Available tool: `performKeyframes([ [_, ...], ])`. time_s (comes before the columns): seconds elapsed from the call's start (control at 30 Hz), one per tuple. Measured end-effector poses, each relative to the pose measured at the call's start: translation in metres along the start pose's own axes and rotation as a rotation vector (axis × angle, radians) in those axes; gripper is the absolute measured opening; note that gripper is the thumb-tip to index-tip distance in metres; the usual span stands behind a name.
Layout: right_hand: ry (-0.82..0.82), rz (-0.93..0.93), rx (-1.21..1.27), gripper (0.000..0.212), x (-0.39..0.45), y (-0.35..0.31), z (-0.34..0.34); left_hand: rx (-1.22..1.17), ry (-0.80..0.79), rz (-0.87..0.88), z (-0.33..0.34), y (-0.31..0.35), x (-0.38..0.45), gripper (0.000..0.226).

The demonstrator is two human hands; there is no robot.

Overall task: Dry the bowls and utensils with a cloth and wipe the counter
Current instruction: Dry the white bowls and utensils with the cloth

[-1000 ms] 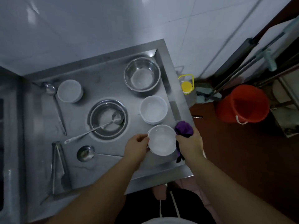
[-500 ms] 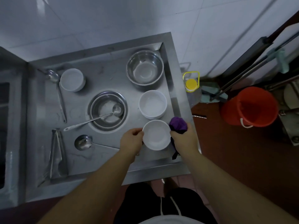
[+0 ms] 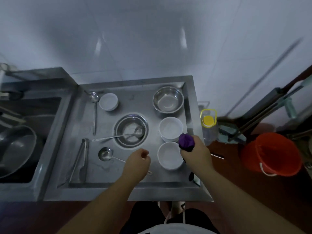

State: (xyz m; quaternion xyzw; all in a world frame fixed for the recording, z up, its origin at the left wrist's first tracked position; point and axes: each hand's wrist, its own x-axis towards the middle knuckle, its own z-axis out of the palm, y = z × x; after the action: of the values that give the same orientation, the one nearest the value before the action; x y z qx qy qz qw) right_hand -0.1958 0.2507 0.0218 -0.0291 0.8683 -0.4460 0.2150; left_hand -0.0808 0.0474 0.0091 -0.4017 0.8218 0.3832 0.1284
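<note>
The near bowl (image 3: pixel 170 155) sits on the table (image 3: pixel 135 191), and I take it as my landmark. My right hand (image 3: pixel 195 155) is just right of it, fingers curled tight round the bunched purple cloth (image 3: pixel 185 142), which pokes up past the bowl's far right rim. My left hand (image 3: pixel 137 163) is left of the bowl, apart from it, loosely curled and holding nothing that I can see. The two hands are well apart with the bowl between them.

Just beyond the bowl stands a second white bowl (image 3: pixel 170 129), which looks stacked on another. Farther beyond is a steel bowl (image 3: pixel 168 99). Left of the near bowl and a little beyond is a steel basin (image 3: pixel 131 130) with a ladle (image 3: pixel 118 136) lying in it, handle pointing left. A smaller ladle (image 3: pixel 106 154) lies left of my left hand, its handle running toward that hand. Tongs (image 3: pixel 79 159) lie farther left, long axis running near to far. A small white bowl (image 3: pixel 108 101) and a spoon (image 3: pixel 94 110) are at the far left.

I judge the near bowl done with. The second bowl lies straight beyond it, nearer my cloth hand; my free left hand would have to cross over to lift it. The ladle handle is closer to that left hand.
</note>
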Motion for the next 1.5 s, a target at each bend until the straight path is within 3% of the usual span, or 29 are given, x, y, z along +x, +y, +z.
performKeyframes([
  [0.23,-0.221,-0.294,-0.237,0.035,-0.002,-0.069,0.032,0.293,-0.063,0.08,-0.053,-0.028,-0.02,0.037],
  [0.5,-0.334,-0.431,-0.447,0.03,0.004,-0.123,0.104,0.354,0.033,0.076,-0.128,-0.066,0.001,0.038],
  [0.7,-0.359,-0.368,-0.446,0.019,0.018,-0.157,0.177,0.324,0.007,0.083,-0.182,-0.109,0.053,0.032],
  [0.93,-0.263,-0.239,-0.469,0.008,0.043,-0.204,0.275,0.376,-0.077,0.152,-0.243,-0.161,0.135,0.037],
  [1.03,-0.233,-0.165,-0.445,0.015,0.049,-0.21,0.304,0.39,-0.113,0.139,-0.26,-0.183,0.167,0.039],
  [1.23,-0.154,-0.07,-0.396,0.032,0.063,-0.204,0.33,0.401,-0.181,0.162,-0.268,-0.199,0.214,0.04],
  [1.5,-0.094,-0.023,-0.367,0.024,0.118,-0.195,0.339,0.418,-0.186,0.166,-0.259,-0.177,0.282,0.036],
])
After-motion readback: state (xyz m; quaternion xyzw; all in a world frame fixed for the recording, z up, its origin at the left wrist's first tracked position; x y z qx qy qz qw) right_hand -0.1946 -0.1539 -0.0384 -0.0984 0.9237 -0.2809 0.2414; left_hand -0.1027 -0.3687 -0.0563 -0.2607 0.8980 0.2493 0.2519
